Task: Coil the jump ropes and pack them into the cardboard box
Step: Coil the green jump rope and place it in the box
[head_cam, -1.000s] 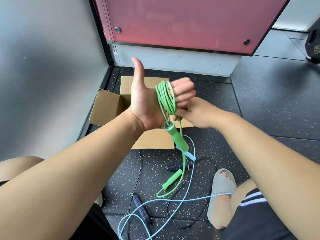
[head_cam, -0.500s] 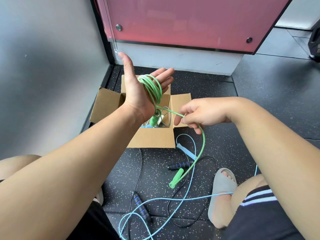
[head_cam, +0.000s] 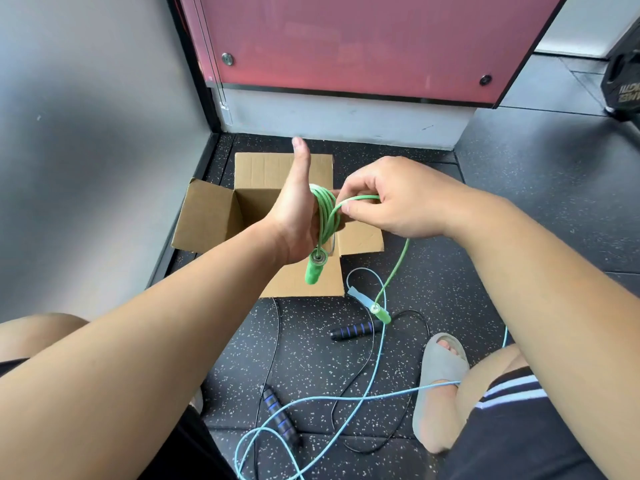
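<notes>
Between the thumb and forefinger of your right hand (head_cam: 388, 202) sits a pinched stretch of the green jump rope (head_cam: 323, 216), with the other fingers curled over it so you can steer the cord rather than just drag it. Just beside it, your left hand (head_cam: 294, 220) serves as the spool. Its palm is flat, the thumb points straight up and nothing is clenched. The loops are wound around the palm. What shows of the fingers past the coil looks extended, though your right hand hides most of them. That stiff, flat hand is likely what keeps the turns even.

One green handle (head_cam: 314, 270) hangs from the bottom of the coil at the heel of your palm, weighting that end. From your pinch the free tail drops to the second green handle (head_cam: 381, 314), low down; I cannot tell whether it touches the floor (head_cam: 485, 254). By my reading, only a few turns are left to wind.

You hold all this directly above the open cardboard box (head_cam: 211, 220), a sensible spot for lowering the finished coil straight in. Nearer you, a light-blue rope (head_cam: 362, 296) and a black rope (head_cam: 351, 330) with blue-banded grips lie loose and crossing, not yet coiled.
</notes>
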